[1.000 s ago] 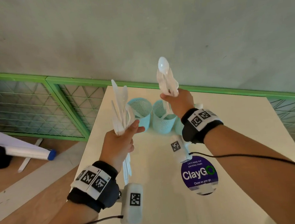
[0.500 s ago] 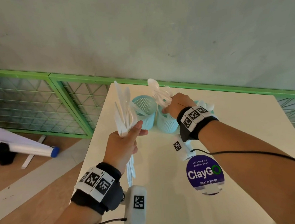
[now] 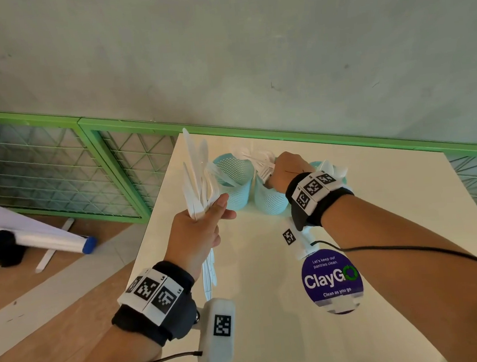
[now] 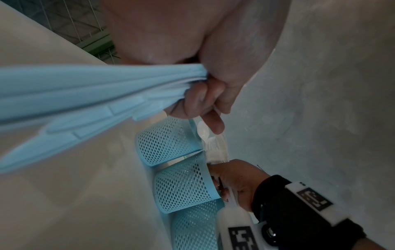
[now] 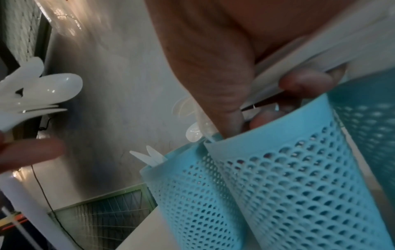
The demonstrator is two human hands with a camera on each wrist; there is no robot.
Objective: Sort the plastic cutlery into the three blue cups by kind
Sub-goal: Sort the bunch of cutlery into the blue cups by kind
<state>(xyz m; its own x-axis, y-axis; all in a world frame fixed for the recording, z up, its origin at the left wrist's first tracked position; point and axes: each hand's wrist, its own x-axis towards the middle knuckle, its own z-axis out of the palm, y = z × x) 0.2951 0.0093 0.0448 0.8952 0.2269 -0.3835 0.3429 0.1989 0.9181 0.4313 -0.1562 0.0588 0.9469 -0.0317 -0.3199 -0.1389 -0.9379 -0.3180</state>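
Perforated light-blue cups, white cutlery, purple sticker, cream table.

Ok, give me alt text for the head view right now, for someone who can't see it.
Over a white table, the right hand lowers a bunch of white plastic cutlery into the middle of three blue mesh cups. The left hand holds a second upright bundle beside the left cup.

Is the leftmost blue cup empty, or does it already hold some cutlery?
Not empty. The leftmost cup already holds white cutlery: its tips stick out over the rim in the right wrist view. How many pieces, cannot tell.
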